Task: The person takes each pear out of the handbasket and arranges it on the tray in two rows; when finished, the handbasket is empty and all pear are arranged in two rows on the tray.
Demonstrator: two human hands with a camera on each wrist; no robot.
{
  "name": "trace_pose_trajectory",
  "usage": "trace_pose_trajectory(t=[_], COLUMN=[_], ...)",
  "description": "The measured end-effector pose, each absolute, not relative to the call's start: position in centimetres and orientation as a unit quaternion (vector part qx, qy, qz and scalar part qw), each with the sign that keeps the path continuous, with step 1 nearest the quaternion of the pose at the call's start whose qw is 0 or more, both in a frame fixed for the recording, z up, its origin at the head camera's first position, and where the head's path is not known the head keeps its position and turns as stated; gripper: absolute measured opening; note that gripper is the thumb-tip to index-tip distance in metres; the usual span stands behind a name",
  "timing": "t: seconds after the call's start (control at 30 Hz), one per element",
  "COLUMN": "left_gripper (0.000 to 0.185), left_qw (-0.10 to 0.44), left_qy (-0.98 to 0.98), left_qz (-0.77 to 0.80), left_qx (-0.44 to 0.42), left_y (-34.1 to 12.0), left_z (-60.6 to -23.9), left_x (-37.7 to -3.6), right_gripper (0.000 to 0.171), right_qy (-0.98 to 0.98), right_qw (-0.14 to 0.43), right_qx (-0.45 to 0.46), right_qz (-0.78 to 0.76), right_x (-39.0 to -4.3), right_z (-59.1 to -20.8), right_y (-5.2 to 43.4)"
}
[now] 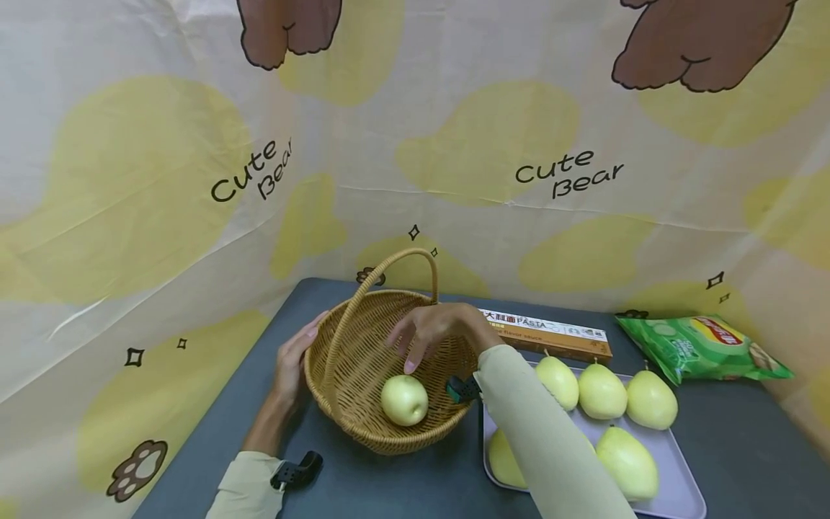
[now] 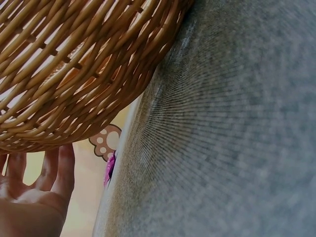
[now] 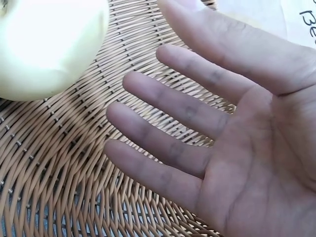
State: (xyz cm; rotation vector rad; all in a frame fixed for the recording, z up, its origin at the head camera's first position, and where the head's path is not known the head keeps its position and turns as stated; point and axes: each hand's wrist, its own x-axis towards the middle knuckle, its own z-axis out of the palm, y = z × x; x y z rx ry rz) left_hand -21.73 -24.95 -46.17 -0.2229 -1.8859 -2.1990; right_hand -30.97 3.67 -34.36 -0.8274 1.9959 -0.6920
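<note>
A wicker basket (image 1: 353, 425) with an arched handle stands on the dark table, its mouth tilted toward me. Inside it lies one pale yellow-green pear (image 1: 405, 401), which also shows at the top left of the right wrist view. My right hand (image 1: 437, 331) is over the basket's opening, fingers spread and holding nothing. In the right wrist view its palm (image 3: 247, 163) faces the woven wall, apart from the pear. My left hand (image 1: 292, 364) rests against the basket's outer left side; the left wrist view shows its fingers (image 2: 61, 170) straight against the weave.
To the right, several pears (image 1: 601, 391) lie on a light purple tray (image 1: 681, 483), partly hidden by my right sleeve. Behind it is a pasta box (image 1: 551, 335). A green snack bag (image 1: 703, 349) lies at the back right. A printed cloth (image 1: 454, 144) hangs behind the table.
</note>
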Motion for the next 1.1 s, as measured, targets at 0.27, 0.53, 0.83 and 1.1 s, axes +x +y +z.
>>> trace_pose_trajectory(t=[0.27, 0.53, 0.83, 1.1], left_gripper=[0.048, 0.049, 0.049, 0.049], left_qw=[0.116, 0.116, 0.119, 0.118], left_qy=[-0.64, -0.64, -0.646, -0.638], left_qz=[-0.755, -0.755, -0.75, -0.756], left_qx=[-0.082, -0.082, -0.082, -0.086], left_y=[-24.9, -24.9, -24.9, -25.0], left_z=[-46.2, -46.2, -46.2, -46.1], left_x=[-21.9, -21.9, -21.8, -21.8], right_gripper=[0.073, 0.069, 0.066, 0.068], right_qy=[0.791, 0.777, 0.786, 0.804], right_qw=[0.455, 0.502, 0.508, 0.498], right_qx=[-0.316, -0.281, -0.276, -0.258], right_qz=[-0.259, -0.256, -0.219, -0.198], right_x=[-31.0, -30.5, -29.9, -29.6], right_z=[-34.7, -35.0, -34.9, -34.9], right_y=[3.0, 2.4, 1.7, 1.1])
